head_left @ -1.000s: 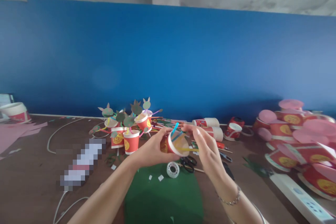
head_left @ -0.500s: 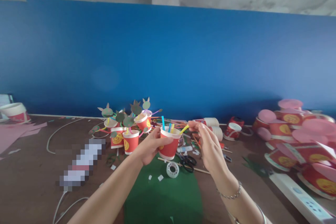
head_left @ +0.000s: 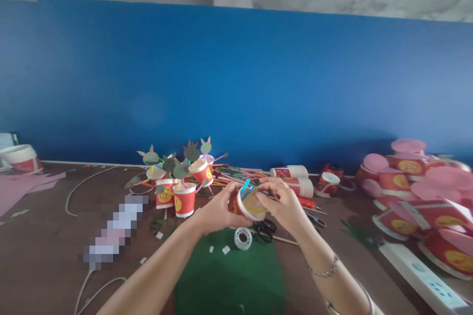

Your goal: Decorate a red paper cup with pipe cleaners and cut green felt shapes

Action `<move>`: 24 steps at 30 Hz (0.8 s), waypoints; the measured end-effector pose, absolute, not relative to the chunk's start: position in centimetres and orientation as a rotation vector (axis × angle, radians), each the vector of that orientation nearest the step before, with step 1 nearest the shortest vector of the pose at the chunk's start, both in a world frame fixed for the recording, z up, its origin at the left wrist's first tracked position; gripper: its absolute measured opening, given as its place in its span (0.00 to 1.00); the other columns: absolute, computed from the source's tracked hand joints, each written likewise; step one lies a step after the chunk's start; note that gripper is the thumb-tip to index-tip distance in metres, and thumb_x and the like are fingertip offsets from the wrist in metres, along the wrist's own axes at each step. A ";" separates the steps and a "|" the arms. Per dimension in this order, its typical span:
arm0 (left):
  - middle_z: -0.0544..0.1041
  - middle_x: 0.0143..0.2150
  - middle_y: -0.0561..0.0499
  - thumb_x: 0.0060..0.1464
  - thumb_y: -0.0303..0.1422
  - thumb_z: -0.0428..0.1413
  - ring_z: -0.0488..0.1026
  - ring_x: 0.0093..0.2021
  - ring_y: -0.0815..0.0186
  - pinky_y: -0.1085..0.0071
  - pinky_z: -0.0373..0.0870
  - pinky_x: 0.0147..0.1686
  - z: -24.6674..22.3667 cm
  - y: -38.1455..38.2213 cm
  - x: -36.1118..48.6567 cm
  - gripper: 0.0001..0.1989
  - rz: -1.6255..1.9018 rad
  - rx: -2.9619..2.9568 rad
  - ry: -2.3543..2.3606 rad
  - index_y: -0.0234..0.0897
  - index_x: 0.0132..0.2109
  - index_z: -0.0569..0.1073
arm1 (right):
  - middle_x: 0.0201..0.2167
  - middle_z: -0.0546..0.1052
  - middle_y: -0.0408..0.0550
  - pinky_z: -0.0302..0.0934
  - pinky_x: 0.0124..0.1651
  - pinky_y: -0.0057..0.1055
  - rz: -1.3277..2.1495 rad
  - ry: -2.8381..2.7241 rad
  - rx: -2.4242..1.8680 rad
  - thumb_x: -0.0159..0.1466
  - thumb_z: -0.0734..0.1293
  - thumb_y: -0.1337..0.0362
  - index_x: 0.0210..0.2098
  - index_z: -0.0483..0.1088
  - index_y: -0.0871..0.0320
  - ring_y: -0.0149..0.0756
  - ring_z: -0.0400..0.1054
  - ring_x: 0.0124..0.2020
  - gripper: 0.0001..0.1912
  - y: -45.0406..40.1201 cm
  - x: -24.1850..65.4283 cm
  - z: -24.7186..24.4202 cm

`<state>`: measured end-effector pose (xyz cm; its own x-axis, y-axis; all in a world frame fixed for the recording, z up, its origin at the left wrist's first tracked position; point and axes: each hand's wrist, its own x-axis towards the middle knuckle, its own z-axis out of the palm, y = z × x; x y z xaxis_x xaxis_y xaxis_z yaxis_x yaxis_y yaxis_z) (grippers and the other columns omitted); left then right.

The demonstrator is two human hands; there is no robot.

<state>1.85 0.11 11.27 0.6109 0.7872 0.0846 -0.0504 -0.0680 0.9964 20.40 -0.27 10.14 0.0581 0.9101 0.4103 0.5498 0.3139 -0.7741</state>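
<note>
Just beyond the tape roll (head_left: 243,238), raised off the table: one red-and-white paper cup (head_left: 241,205), tipped, its mouth turned toward the right; contents, a blue straw (head_left: 245,186) standing past the rim and a yellow straw (head_left: 252,204) lying against the inner wall, partly hidden by fingers; left hand (head_left: 219,210), beyond the roll and to its left, curled firmly about the cup's side, thumb low, fingers high; right hand (head_left: 284,203), beyond the roll and to its right, fingers bent and thumb drawn in at the cup's mouth, whether gripping a straw cannot be told; both forearms reaching inward, one either side of the roll, a bracelet (head_left: 323,273) on the right wrist; farther back and left of the roll, a cluster of red cups (head_left: 185,200), fitted with coloured straws and eared paper cut-outs (head_left: 151,158); back and right of it, nested paper cups (head_left: 300,187) on their sides, contents beyond the stacking not visible; well to its right, red cups with pink paper discs (head_left: 401,181), heaped.
</note>
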 end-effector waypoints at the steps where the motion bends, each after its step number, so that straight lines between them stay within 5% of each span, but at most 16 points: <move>1: 0.69 0.45 0.48 0.35 0.26 0.64 0.68 0.48 0.59 0.64 0.65 0.45 11.3 0.1 1.9 0.30 0.768 1.491 0.648 0.37 0.47 0.62 | 0.42 0.71 0.52 0.56 0.51 0.43 0.470 -1.621 -1.342 0.52 0.68 0.62 0.26 0.73 0.57 0.45 0.63 0.48 0.05 -0.2 20.4 10.1; 9: 0.70 0.40 0.51 0.36 0.28 0.65 0.70 0.42 0.61 0.67 0.66 0.38 11.3 0.1 1.9 0.28 0.734 1.503 0.650 0.38 0.45 0.63 | 0.40 0.72 0.51 0.56 0.51 0.44 0.438 -1.676 -1.321 0.53 0.69 0.61 0.27 0.73 0.55 0.45 0.63 0.48 0.05 -0.3 20.4 10.4; 24: 0.72 0.45 0.46 0.35 0.29 0.67 0.70 0.48 0.57 0.59 0.65 0.47 10.0 0.6 1.9 0.33 0.730 1.340 0.670 0.38 0.49 0.62 | 0.40 0.72 0.51 0.57 0.50 0.42 0.485 -1.622 -1.289 0.53 0.68 0.60 0.25 0.72 0.57 0.44 0.65 0.46 0.06 0.4 20.8 9.7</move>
<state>1.85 0.61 10.02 0.6129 0.7901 -0.0146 -0.0819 0.0819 0.9933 20.83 0.41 9.66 0.0326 0.8993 0.4361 0.5126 0.3596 -0.7797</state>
